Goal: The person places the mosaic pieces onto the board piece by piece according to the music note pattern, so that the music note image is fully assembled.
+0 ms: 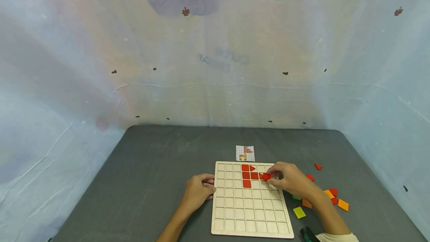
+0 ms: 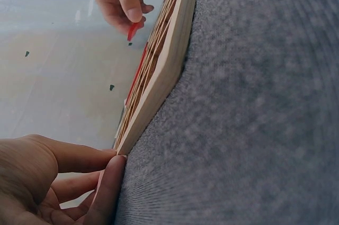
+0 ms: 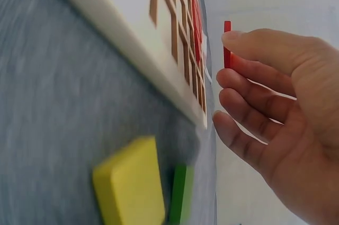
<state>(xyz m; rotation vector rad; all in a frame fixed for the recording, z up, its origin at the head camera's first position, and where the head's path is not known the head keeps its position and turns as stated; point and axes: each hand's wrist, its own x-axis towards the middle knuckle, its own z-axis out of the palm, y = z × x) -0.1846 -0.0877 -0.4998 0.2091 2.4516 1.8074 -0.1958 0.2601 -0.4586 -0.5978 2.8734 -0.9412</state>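
Note:
A wooden grid board (image 1: 237, 201) lies on the dark table. My left hand (image 1: 196, 192) holds its left edge; in the left wrist view, the thumb and index finger (image 2: 87, 157) pinch the rim. Over the board's upper right part, my right hand (image 1: 291, 178) pinches a red tile (image 1: 267, 177) between thumb and fingers. In the right wrist view this red tile (image 3: 227, 45) is seen edge-on, raised off the grid. Several red squares (image 1: 246, 176) fill cells near the top, with a red triangle (image 1: 252, 168) to the right of the uppermost one.
Behind the board lies a small pattern card (image 1: 245, 153). To the right are scattered loose tiles: a yellow one (image 1: 299, 212), a green one (image 3: 181, 193), an orange one (image 1: 343, 205) and a red triangle (image 1: 318, 166). A black object (image 1: 308, 234) is at the right forearm.

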